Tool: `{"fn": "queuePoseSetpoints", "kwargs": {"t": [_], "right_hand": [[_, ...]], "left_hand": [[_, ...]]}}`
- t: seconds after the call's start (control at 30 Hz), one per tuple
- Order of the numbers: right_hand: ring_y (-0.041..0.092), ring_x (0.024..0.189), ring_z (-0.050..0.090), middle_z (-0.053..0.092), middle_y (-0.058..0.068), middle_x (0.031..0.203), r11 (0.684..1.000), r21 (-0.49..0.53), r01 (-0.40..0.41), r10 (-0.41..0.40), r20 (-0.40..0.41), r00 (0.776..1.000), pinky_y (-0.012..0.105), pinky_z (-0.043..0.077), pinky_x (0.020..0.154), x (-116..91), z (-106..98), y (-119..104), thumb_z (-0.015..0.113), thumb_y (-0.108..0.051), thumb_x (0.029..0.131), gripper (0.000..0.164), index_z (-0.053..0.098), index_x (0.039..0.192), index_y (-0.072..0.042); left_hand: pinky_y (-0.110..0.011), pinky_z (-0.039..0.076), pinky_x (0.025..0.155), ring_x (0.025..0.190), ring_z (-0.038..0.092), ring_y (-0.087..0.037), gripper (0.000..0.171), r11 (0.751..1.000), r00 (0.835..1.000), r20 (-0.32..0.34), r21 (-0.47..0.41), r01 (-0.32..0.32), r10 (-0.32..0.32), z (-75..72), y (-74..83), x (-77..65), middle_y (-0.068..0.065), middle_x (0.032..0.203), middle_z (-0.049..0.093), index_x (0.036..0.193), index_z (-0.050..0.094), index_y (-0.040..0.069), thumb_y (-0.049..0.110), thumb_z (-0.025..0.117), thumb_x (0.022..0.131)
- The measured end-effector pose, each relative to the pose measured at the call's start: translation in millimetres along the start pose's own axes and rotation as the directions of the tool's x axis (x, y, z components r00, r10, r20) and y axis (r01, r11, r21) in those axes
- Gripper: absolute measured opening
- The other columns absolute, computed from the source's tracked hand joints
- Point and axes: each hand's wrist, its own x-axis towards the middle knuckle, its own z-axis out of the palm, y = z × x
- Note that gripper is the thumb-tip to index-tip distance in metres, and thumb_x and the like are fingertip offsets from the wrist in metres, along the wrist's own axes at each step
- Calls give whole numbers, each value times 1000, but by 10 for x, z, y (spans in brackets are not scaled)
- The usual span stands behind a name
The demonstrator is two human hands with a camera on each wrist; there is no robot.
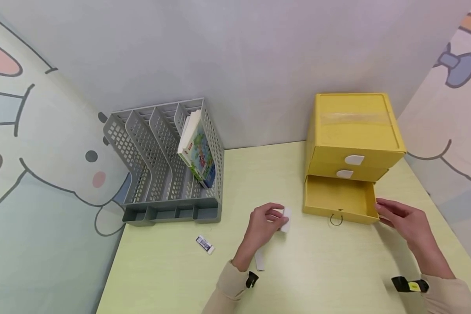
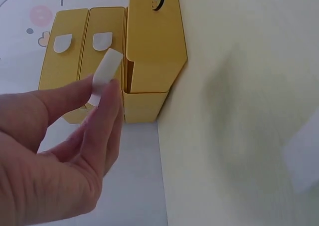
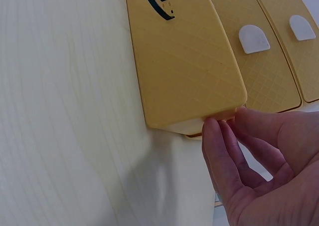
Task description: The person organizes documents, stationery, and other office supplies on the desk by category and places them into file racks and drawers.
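My left hand (image 1: 261, 226) pinches a small white block (image 1: 286, 220) between thumb and fingers, over the table in front of the yellow drawer box (image 1: 353, 124). In the left wrist view the block (image 2: 106, 72) shows a plain, smooth side with rounded edges. The box's bottom drawer (image 1: 337, 213) is pulled out, with its bare floor in sight and a dark loop on its front. At that drawer's right front corner, my right hand (image 1: 402, 218) pinches the side wall, thumb on one face and fingers on the other, as the right wrist view shows.
A grey slotted file rack (image 1: 161, 200) stands at the back left with books (image 1: 198, 150) in its rightmost slot. An eraser (image 1: 205, 244) in a dark printed sleeve lies before it. Another white piece (image 1: 260, 260) lies beside my left wrist. A wall rises behind.
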Motion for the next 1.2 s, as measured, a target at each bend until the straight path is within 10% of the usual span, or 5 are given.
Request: {"fn": "queuePoseSetpoints", "kwargs": {"t": [0.8, 1.2], "right_hand": [[-7, 80, 68, 62, -34, 94, 1000, 25, 8, -8, -3, 1000, 21, 59, 69, 24, 0, 23, 71, -32, 98, 58, 58, 140, 6], [-6, 81, 69, 64, -33, 95, 999, 49, 6, -6, 12, 1000, 21, 59, 69, 18, -17, 18, 72, -30, 98, 50, 64, 137, 0]], "left_hand": [[-42, 62, 65, 64, 66, -8, 31, 982, 999, 5, -184, 36, -36, 783, 550, 739, -1, 79, 68, 116, 74, 2, -3, 80, 86], [-36, 62, 61, 62, 74, -26, 33, 985, 987, 40, -64, 159, -156, 1245, 731, 924, -1, 76, 69, 116, 72, 1, 2, 83, 85]]}}
